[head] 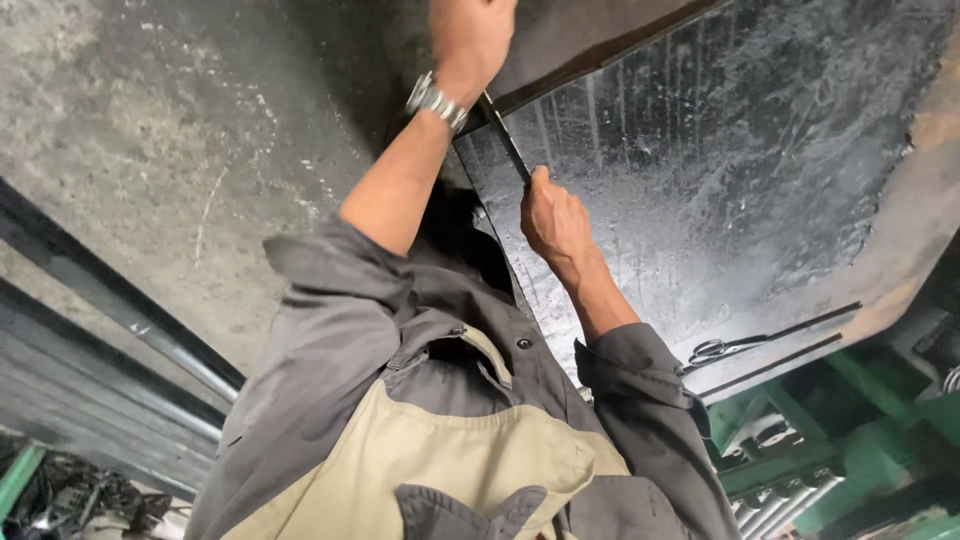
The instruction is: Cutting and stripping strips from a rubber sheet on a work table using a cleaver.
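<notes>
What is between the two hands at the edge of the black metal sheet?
In the head view, a thin dark tool spans from the left hand to the right hand, along the black metal sheet.

head cam | looks steeply down over wearer's chest | close to arms | single view, nothing shared

Dim workshop light; bright sheen across black metal sheet point(740, 170); deep shadow under left forearm; corners soft, slight wide-angle stretch.
</notes>
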